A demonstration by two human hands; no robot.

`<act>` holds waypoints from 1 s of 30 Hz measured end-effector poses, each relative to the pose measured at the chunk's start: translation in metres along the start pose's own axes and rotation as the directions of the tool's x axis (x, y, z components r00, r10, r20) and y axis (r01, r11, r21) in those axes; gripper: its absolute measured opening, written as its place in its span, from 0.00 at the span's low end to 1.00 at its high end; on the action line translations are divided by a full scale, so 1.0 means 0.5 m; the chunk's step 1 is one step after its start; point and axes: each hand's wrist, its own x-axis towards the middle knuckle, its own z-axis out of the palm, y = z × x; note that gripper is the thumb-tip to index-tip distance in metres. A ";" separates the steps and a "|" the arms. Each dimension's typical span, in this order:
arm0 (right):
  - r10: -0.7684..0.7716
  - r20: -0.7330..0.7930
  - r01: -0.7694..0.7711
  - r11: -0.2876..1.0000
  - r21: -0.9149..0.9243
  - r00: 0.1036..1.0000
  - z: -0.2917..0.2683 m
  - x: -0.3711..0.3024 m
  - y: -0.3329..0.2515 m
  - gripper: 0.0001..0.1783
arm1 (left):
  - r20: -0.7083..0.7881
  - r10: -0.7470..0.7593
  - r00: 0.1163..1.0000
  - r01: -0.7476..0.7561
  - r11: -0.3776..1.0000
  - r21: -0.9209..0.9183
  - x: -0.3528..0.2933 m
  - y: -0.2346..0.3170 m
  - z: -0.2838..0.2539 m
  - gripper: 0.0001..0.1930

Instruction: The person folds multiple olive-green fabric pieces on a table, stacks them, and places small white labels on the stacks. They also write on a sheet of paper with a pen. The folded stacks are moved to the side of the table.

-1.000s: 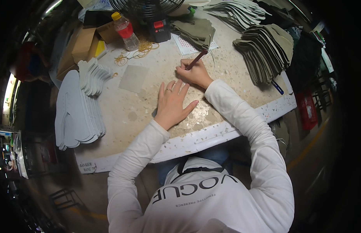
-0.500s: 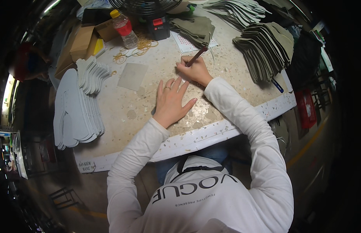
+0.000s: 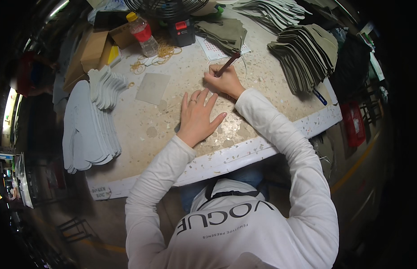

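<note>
My right hand (image 3: 226, 82) is closed around a dark red pen (image 3: 229, 63), tilted with its upper end to the right. The pen's tip is hidden behind my fingers, low over the speckled tabletop (image 3: 172, 130). My left hand (image 3: 197, 115) lies flat beside it, fingers spread and a ring on one of them. What lies between the two hands, a small pale patch near my left fingertips, is too hidden to make out. A square greyish sheet (image 3: 153, 88) rests to the left of my left hand.
Stacked light grey cut pieces (image 3: 89, 139) stand at the left edge, dark olive ones (image 3: 302, 58) at the right over a blue pen or cutter (image 3: 320, 97). Behind are a bottle (image 3: 144, 35), rubber bands (image 3: 161, 54), a fan (image 3: 168, 6), a printed sheet (image 3: 213, 50) and more olive pieces (image 3: 224, 33).
Almost nothing differs. The pen and my right hand have shifted very slightly; my left hand stays flat in the same place.
</note>
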 end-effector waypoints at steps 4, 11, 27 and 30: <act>-0.039 0.007 0.040 0.998 -0.058 0.999 -0.001 -0.003 0.000 0.15 | -0.002 0.000 1.000 0.000 1.000 0.010 0.000 -0.001 0.001 0.30; 0.050 0.006 -0.051 0.997 0.062 0.999 -0.003 -0.018 0.001 0.15 | -0.031 0.012 0.999 -0.012 1.000 0.015 0.000 -0.002 0.005 0.29; -0.008 -0.006 0.008 1.000 -0.012 1.000 -0.001 -0.018 0.002 0.13 | -0.029 0.015 0.999 -0.014 1.000 0.028 0.000 -0.002 0.005 0.29; 0.002 -0.036 -0.003 1.000 -0.028 0.999 -0.001 -0.018 0.004 0.13 | -0.035 0.019 0.999 -0.018 1.000 0.026 0.000 -0.002 0.006 0.29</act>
